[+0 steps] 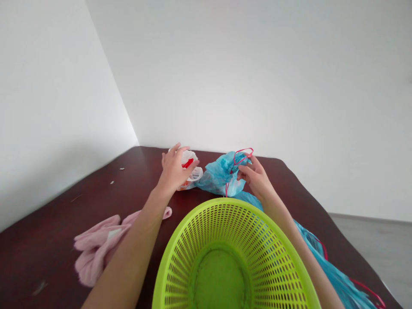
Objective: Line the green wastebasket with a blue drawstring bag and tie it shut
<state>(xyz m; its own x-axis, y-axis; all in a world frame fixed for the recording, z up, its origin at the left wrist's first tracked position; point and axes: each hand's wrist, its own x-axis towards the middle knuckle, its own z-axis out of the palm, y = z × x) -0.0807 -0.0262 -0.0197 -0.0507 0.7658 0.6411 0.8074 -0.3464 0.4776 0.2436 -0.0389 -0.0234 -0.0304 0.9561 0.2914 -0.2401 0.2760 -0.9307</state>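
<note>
My left hand [175,169] is open over a crumpled white plastic bag [196,173], its fingers spread and thumb stretched out to the right. Something red shows in the mouth of that bag. My right hand [256,177] is at the right side of a bunched blue plastic bag [219,174] with a pink-red drawstring [243,150]. A fingertip meets the drawstring loop, while the thumb and fingers stay apart. Closest to me, between my forearms, stands a bright green slotted plastic basket [222,274] with nothing in it.
A pink cloth [99,244] lies partly under my left forearm. More blue plastic bag [334,266] with red drawstrings stretches along the right side of the dark red table [58,223]. Small white scraps [121,168] lie at the left. White walls [209,86] border the table behind and left.
</note>
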